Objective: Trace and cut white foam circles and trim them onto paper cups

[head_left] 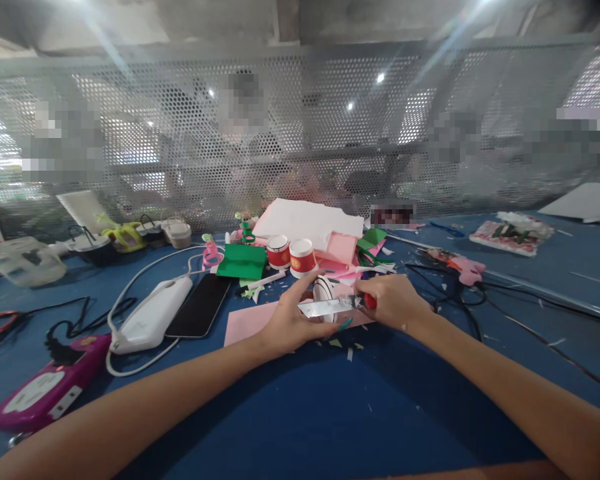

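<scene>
Left forearm (145, 407) and right forearm (505, 380) extend from the lower corners over the blue tabletop (330, 420). The left grip (290, 321) is closed around a white cup (324, 293) with dark lines, fingers above and thumb below. The cup lies on its side between the two hands, above a pink sheet (247, 323). The right grip (396, 300) is clamped on the red handle of a knife (325, 307). The blade passes across the near side of the cup, its tip directed at the left palm. Whether the edge bears on the cup wall cannot be determined.

Hazards:
1. Laceration. The blade tip is just beside the left palm and the thumb is below the blade; a slip of the knife could drive either into contact.
2. Crushing. The wall appears thin; excess pressure from the left grip could deform it.
3. Rolling. The cup is round; a loose hold could let it turn under the blade.
4. Shifting base. Paper scraps (350, 354) lie near the sheet; it appears unsecured and could slide if pushed.
</scene>
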Demonstrator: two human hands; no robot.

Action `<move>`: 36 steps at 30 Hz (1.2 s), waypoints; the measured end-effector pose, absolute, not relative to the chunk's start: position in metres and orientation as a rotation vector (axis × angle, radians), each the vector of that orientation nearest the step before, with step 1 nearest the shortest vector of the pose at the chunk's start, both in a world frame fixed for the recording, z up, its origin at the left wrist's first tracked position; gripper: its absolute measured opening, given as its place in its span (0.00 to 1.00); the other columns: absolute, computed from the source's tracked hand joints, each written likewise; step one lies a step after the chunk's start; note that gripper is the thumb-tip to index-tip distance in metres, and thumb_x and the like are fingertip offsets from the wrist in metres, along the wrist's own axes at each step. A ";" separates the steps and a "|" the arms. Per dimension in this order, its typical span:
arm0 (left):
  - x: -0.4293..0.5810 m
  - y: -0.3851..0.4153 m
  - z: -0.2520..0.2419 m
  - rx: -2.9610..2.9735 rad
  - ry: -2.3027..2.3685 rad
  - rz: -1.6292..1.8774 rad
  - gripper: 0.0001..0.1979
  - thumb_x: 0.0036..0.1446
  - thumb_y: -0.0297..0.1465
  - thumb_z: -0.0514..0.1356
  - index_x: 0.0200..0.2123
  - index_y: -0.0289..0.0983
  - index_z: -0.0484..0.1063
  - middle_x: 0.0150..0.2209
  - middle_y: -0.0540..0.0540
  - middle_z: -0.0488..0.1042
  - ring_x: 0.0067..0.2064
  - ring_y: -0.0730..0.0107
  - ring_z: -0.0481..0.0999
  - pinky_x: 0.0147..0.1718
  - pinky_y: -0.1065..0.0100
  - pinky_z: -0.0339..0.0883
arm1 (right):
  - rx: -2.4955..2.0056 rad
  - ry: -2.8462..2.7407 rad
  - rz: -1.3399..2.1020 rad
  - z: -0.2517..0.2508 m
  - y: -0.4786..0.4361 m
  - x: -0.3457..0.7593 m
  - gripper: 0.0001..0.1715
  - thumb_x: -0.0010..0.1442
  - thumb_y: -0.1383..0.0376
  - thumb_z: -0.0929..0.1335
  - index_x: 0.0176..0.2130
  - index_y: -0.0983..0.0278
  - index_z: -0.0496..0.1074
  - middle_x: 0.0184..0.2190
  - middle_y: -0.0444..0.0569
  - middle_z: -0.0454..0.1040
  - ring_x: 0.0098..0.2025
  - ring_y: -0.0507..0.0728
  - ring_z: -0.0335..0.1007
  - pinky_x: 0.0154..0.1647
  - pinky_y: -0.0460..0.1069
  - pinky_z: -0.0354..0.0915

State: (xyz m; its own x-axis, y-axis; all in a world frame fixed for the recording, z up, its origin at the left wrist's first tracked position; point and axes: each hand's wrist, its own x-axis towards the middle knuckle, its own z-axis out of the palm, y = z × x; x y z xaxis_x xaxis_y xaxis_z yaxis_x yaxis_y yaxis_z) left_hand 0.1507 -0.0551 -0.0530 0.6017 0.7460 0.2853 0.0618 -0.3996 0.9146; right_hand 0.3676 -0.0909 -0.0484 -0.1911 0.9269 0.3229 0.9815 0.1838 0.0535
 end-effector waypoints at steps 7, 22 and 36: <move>0.151 -0.055 -0.053 1.808 0.590 0.834 0.43 0.41 0.30 0.70 0.61 0.41 0.57 0.43 0.44 0.74 0.42 0.57 0.76 0.38 0.60 0.75 | -1.882 -2.188 -0.393 -0.047 -0.093 0.357 0.13 0.50 0.65 0.63 0.32 0.64 0.76 0.28 0.51 0.79 0.32 0.57 0.72 0.27 0.48 0.51; 0.153 -0.054 -0.057 1.666 0.585 0.878 0.45 0.37 0.28 0.71 0.60 0.38 0.59 0.47 0.41 0.73 0.44 0.58 0.77 0.43 0.55 0.75 | -1.849 -2.193 -0.496 -0.045 -0.090 0.362 0.15 0.48 0.65 0.63 0.33 0.65 0.77 0.25 0.52 0.78 0.28 0.57 0.70 0.25 0.47 0.48; 0.151 -0.055 -0.053 1.969 0.568 0.929 0.41 0.37 0.28 0.71 0.58 0.40 0.65 0.53 0.40 0.70 0.54 0.49 0.71 0.53 0.48 0.68 | -1.842 -2.182 -0.440 -0.046 -0.092 0.360 0.14 0.51 0.64 0.63 0.32 0.64 0.76 0.27 0.51 0.78 0.30 0.56 0.71 0.27 0.47 0.52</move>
State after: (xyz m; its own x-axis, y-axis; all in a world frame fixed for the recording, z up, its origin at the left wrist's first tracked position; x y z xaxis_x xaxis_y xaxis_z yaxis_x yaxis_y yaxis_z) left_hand 0.1506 -0.0545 -0.0526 0.6184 0.6812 0.3919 0.0385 -0.5244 0.8506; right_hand 0.3599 -0.0917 -0.0456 -0.1685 0.9098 0.3794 0.9857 0.1543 0.0678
